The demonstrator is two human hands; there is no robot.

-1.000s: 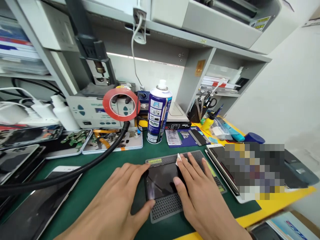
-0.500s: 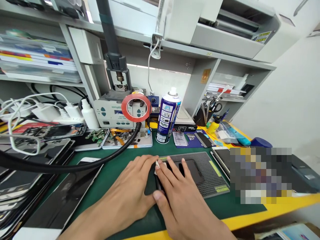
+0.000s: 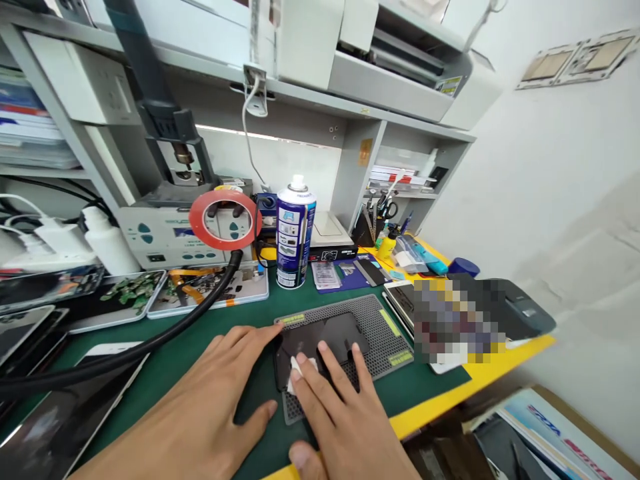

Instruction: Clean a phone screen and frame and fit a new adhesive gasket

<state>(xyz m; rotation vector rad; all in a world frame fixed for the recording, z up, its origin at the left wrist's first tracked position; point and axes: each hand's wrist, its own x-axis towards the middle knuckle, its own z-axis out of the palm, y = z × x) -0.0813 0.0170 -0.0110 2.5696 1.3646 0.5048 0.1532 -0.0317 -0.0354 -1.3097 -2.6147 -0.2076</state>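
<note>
A dark phone point(image 3: 339, 337) lies screen up on a grey perforated mat point(image 3: 376, 367). My right hand point(image 3: 340, 413) is over its near end, fingers spread and pointing forward. Under the index and middle fingertips a small white wipe point(image 3: 293, 384) is pressed against the glass. My left hand point(image 3: 210, 393) rests at the left, its thumb apart from the other fingers. Its index fingertip touches the phone's far left corner or the mat there; I cannot tell which.
Behind the mat stand a blue spray can point(image 3: 295, 233) and a rework station point(image 3: 170, 233) with a red tape roll point(image 3: 200, 227). A black hose point(image 3: 170, 337) crosses the left side, above a tray of parts point(image 3: 250, 293). Phones point(image 3: 400, 300) lie at right.
The view has swung right. My right hand has drawn the wipe back toward me along the phone, and my hands have moved apart, uncovering more of the screen.
</note>
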